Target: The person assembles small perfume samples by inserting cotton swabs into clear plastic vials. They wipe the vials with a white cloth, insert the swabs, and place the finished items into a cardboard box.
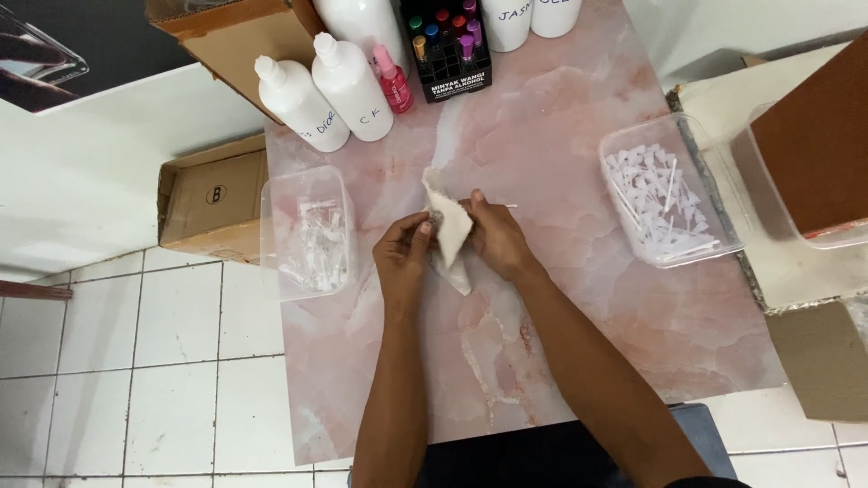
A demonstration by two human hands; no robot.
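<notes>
White crumpled cloth [449,230] lay between both hands above the pink marble-patterned tabletop [561,136]. The left hand [404,258] pinched its left edge; the right hand [495,237] gripped its right side together with a thin white stick [506,206].

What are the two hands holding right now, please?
Left hand: closed on the white cloth.
Right hand: closed on the cloth and a thin white stick.

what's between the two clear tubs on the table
In the head view, both hands, left and right, sit between the left tub and right tub, holding a white cloth. The rest is bare pink tabletop.
</notes>
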